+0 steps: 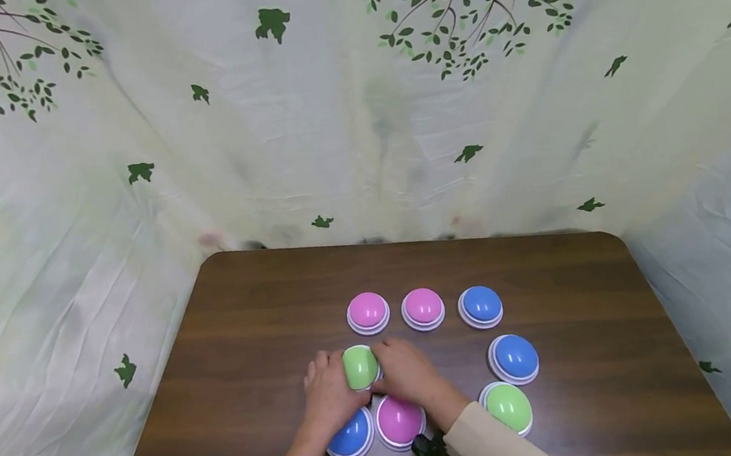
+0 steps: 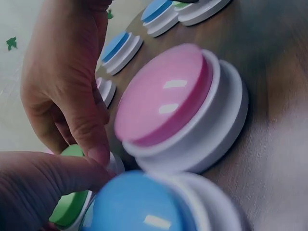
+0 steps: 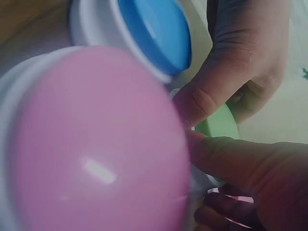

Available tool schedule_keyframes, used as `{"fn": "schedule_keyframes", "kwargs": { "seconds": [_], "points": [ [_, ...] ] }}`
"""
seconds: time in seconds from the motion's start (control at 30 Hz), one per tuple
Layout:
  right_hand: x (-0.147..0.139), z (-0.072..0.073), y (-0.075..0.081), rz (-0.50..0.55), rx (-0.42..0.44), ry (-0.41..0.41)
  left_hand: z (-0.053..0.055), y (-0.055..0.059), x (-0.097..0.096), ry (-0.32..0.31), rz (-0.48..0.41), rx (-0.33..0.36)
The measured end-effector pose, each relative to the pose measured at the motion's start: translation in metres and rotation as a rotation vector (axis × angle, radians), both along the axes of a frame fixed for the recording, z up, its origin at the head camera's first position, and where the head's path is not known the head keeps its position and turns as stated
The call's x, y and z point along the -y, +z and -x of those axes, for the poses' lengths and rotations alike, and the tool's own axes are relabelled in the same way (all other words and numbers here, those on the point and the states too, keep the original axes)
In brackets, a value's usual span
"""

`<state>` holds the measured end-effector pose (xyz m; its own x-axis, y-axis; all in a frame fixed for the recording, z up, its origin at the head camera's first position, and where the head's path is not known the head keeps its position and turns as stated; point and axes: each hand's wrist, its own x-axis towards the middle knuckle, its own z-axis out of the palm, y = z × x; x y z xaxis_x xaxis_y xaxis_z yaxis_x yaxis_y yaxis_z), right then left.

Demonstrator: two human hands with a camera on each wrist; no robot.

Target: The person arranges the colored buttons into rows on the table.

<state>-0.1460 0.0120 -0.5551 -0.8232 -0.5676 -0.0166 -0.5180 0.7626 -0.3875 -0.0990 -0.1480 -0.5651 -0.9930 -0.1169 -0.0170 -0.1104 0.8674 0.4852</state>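
A green dome push button point(image 1: 360, 367) with a white base sits between both hands. From its left side my left hand point(image 1: 332, 393) grips it, thumb at the near edge. On the opposite side my right hand point(image 1: 412, 373) holds it, its thumb close to the other thumb. Just nearer than the hands are a blue button point(image 1: 351, 435) and a pink button point(image 1: 400, 421). Both wrist views show the thumbs meeting at the near side of the green button point(image 3: 221, 122). Most of its white base is hidden by the fingers.
Two pink buttons point(image 1: 367, 310) point(image 1: 423, 306) and a blue button point(image 1: 482, 304) form a far row on the brown table point(image 1: 247, 307). To the right stand another blue button point(image 1: 516, 357) and a green one point(image 1: 508, 408). A leaf-printed curtain point(image 1: 327, 113) surrounds the table.
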Motion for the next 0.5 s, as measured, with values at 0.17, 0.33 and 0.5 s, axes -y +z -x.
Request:
{"fn": "schedule_keyframes", "kwargs": {
  "seconds": [0.17,0.33,0.5],
  "points": [
    [0.026,0.013,0.01,0.018,-0.056,0.031,0.01,0.008,0.022,0.037,0.016,-0.041],
    [0.058,0.028,0.018,0.109,-0.018,0.017,0.034,0.017,0.049,0.086,0.016,-0.042],
    [0.087,0.041,0.015,0.261,0.05,-0.074,0.062,0.017,0.074,0.095,0.011,-0.037]
  ]
}}
